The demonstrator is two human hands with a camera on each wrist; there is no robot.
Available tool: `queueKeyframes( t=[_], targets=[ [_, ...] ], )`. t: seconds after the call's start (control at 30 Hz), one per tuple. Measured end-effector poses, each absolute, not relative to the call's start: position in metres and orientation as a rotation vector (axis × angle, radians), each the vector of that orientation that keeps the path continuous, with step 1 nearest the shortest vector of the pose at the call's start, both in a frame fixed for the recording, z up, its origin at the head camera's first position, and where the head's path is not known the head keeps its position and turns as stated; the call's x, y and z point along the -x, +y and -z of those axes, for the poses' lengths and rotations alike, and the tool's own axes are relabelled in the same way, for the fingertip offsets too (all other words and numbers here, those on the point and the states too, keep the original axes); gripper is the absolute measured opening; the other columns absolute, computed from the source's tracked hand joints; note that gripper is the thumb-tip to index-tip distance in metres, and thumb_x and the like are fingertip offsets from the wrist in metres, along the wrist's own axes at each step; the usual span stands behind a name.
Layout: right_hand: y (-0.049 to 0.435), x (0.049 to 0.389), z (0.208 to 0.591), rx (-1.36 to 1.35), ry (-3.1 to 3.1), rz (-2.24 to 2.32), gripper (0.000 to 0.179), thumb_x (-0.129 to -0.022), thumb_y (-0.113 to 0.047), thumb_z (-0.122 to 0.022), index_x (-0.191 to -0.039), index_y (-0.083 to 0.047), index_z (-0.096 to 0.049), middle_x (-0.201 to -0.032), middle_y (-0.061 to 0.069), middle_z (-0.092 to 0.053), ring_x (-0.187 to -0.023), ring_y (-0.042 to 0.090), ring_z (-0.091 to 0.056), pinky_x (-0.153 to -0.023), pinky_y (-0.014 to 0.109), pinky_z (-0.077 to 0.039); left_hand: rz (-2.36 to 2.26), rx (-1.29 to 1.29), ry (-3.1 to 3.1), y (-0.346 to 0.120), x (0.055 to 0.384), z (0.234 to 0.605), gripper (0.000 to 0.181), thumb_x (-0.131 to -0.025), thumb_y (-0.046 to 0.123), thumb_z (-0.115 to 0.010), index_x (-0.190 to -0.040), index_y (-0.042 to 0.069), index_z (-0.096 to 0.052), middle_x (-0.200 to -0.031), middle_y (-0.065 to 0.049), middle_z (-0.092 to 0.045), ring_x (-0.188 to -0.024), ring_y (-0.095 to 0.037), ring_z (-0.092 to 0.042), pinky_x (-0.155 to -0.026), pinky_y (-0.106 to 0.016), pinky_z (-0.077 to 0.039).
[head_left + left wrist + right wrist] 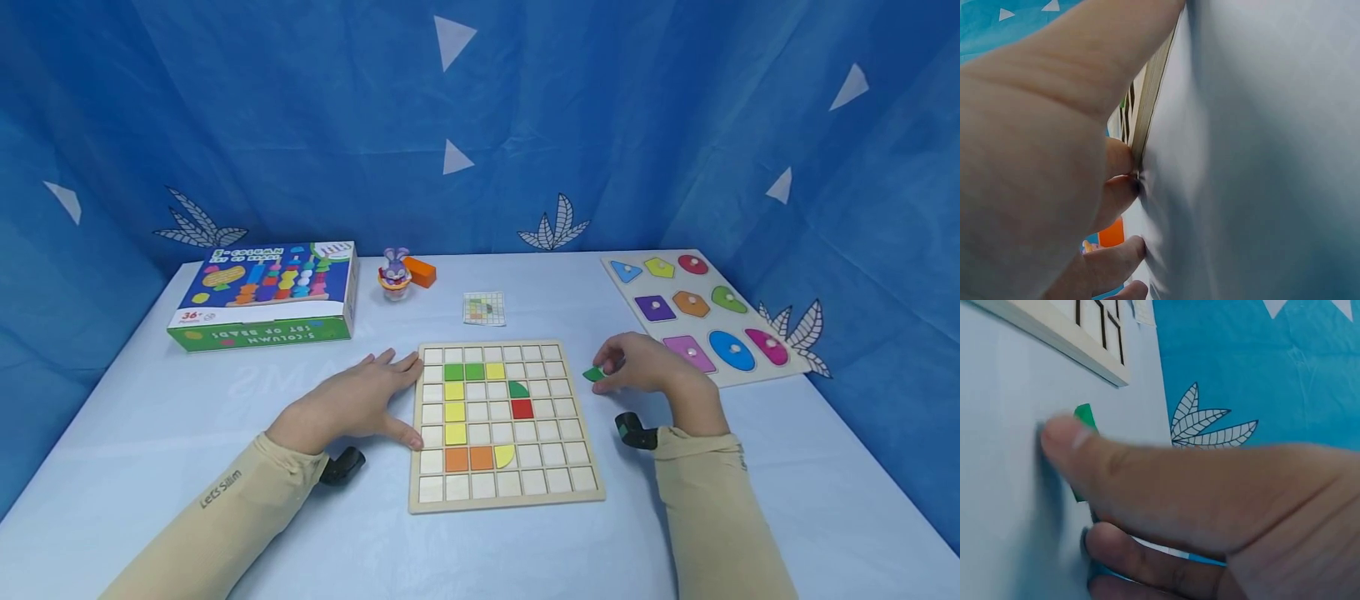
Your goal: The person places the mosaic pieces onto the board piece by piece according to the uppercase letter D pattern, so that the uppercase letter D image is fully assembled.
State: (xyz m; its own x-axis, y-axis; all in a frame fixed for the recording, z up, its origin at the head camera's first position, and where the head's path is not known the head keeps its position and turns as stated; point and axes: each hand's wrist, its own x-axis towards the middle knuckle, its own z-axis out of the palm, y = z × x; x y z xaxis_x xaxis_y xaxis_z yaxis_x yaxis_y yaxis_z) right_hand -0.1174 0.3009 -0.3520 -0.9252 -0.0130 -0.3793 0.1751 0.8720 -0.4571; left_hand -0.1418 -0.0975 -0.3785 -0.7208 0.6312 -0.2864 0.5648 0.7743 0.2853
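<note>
A wooden grid board [431,502] lies mid-table with coloured tiles in some cells: green, yellow and orange squares, a red square [522,409], a green quarter-circle tile [518,389] and a yellow quarter-circle tile [504,456]. My left hand [356,398] rests at the board's left edge, fingers spread, thumb and fingertips touching the rim. Right of the board, my right hand [637,364] pinches a green tile [593,374] between thumb and fingers, just over the table. In the right wrist view the thumb hides most of this green tile [1084,415].
Behind the board lies a small pattern card [483,308]. A bead-set box [262,296] stands at the back left, beside a rabbit figure [394,273] and an orange block [420,272]. A shape puzzle board [697,317] lies at the back right, near my right hand.
</note>
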Motion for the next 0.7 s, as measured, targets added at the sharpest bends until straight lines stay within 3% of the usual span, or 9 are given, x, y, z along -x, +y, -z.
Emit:
queueKeyframes(
  t=[0.2,0.7],
  targets=[
    [0.3005,0.1172,0.352,-0.1,2.663,0.696,0.026,-0.083,-0.02,-0.086,-0.1,-0.007,-0.072,-0.092,0.008,-0.062,-0.092,0.027,-0.055,-0.076,0.038,-0.052,-0.251,-0.909,2.6,-0.0973,0.1412,0.3781,0.127,-0.061,0.081,-0.072,-0.157,0.006,-0.035,-0.163,-0.009,-0.027,-0.15,-0.041,-0.017,-0.122,-0.053,-0.016],
    [0.2981,0.1173,0.3451,0.03,2.65,0.787,0.029,-0.086,-0.019,-0.082,-0.109,-0.007,-0.069,-0.099,0.006,-0.064,-0.095,0.026,-0.056,-0.077,0.035,-0.053,-0.25,-0.894,2.6,-0.0965,0.1414,0.3773,0.127,-0.061,0.08,-0.073,-0.157,0.007,-0.034,-0.164,-0.008,-0.026,-0.15,-0.04,-0.016,-0.122,-0.053,-0.016]
  ],
)
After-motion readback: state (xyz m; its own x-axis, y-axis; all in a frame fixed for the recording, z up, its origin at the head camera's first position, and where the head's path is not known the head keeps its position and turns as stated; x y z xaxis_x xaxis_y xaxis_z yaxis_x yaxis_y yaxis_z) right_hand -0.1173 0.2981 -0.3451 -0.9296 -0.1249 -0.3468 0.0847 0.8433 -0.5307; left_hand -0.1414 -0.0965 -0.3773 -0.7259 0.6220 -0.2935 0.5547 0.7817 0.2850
